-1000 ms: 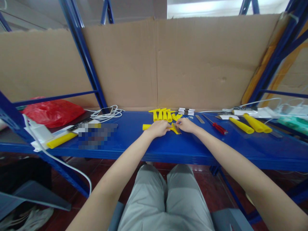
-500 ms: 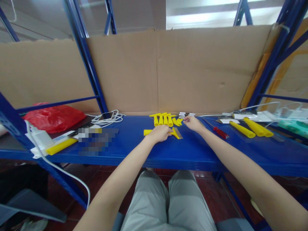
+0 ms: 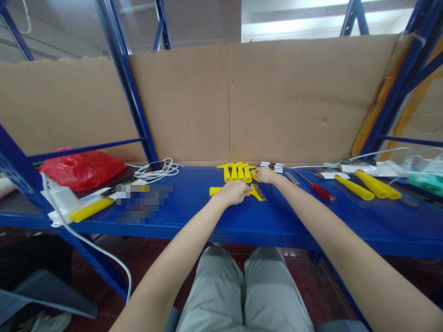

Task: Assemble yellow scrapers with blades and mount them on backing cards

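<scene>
we should hold the yellow scraper [image 3: 256,192] steady in our curled left hand [image 3: 235,192]; whether our right hand [image 3: 266,175] pinches a small yellow piece [image 3: 255,176], we cannot tell.

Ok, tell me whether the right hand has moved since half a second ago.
Yes: the right hand has moved left, farther from the red-handled screwdriver, and is now at the small yellow pieces.

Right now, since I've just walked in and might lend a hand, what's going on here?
Someone's left hand holds a yellow bladed tool at the blue shelf. Their right hand is at the small yellow pieces beside the row of yellow handles; whether it grips one can't be told. A red screwdriver lies to the right.
</scene>
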Motion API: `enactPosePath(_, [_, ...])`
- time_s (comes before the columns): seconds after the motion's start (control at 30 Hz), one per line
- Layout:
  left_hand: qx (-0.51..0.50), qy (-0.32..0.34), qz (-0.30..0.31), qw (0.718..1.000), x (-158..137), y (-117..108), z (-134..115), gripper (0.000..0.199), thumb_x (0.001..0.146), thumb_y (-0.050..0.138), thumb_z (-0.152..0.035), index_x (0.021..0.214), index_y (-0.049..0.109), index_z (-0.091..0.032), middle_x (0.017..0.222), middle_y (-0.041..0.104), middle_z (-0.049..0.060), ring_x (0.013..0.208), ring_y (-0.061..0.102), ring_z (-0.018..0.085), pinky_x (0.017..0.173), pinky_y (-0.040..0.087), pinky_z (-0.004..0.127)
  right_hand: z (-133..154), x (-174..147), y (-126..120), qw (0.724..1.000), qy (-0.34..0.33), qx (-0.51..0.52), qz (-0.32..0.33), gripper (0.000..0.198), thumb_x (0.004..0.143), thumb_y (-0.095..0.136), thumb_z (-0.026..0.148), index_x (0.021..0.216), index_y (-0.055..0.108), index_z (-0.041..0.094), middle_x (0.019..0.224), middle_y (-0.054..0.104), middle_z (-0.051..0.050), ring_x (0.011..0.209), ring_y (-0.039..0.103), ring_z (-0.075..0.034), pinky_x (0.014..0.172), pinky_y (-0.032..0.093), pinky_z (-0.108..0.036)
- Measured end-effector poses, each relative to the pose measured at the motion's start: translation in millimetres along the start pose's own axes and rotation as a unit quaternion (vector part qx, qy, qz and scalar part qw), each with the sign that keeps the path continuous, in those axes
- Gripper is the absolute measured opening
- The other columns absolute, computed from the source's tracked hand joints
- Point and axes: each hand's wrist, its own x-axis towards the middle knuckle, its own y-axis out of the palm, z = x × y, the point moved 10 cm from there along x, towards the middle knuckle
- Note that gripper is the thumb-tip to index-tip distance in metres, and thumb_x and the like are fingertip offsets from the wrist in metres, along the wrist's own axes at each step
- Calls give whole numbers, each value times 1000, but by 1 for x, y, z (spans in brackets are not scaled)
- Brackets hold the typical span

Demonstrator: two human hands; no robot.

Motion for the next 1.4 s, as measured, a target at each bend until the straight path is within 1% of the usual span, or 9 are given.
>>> enactPosePath(0.13, [10,-3,1,1000,0,0,0,30,90,49,-24,114,67,-21,108,68,11,103,63,27,88,48,38,1,3,1,1000,21,-7,11,34,91,43,30,107,69,16,116,67,-13,108,61,-24,84,45,-30])
enactPosePath(0.3, [18,-1,2,1000,0,0,-1,30,90,49,-25,113,67,-22,107,68,10,104,63,26,87,49,36,4,3,-7,999,33,-19,-27,31,85,51,33,103,72,19,109,70,-13,106,62,-24,85,44,-31])
enactPosePath(0.47, [25,-4,0,1000,0,-1,0,31,90,49,-25,115,67,-23,107,67,9,103,63,26,86,50,35,7,11,-4,999,17,-6,-46,30,83,52,24,104,71,14,108,70,-15,101,64,-22,79,45,-25])
enactPosePath(0.67, [24,-4,1,1000,0,0,0,29,90,49,-24,112,68,-24,104,68,8,102,64,25,86,50,34,2,19,2,999,4,-2,-46,29,81,51,16,103,70,13,110,70,-14,101,65,-20,78,45,-21])
enactPosePath(0.9, [9,6,-3,1000,0,0,-1,27,90,49,-24,109,68,-20,105,68,11,103,64,26,87,50,37,8,13,-6,998,8,-13,-54,34,80,52,14,112,65,9,113,67,-17,106,63,-25,82,46,-26])
enactPosePath(1.07, [1,-1,-2,1000,0,0,0,28,90,49,-23,111,68,-20,107,67,11,104,63,27,88,49,37,7,1,-13,995,56,-20,-84,37,85,45,10,119,59,8,112,67,-21,107,63,-26,83,47,-28])
enactPosePath(1.17, [-2,-4,-2,1000,-1,-1,0,30,90,50,-23,114,67,-20,110,67,11,105,63,27,89,49,37,-2,-3,-18,989,94,6,-110,36,86,42,8,118,59,8,108,68,-22,106,64,-26,83,47,-30])
enactPosePath(1.27, [-2,-3,-1,1000,-1,0,0,29,89,50,-23,113,67,-21,109,68,10,105,63,26,89,49,36,-17,-6,-26,979,131,63,-142,35,85,42,9,115,60,9,108,67,-22,104,64,-27,82,46,-31])
enactPosePath(1.4, [-3,-2,-10,1000,-1,-1,1,28,89,52,-24,112,67,-23,108,68,9,103,63,25,88,49,35,-45,-13,-46,944,162,174,-227,32,82,46,11,110,62,11,109,67,-18,103,63,-25,85,46,-32])
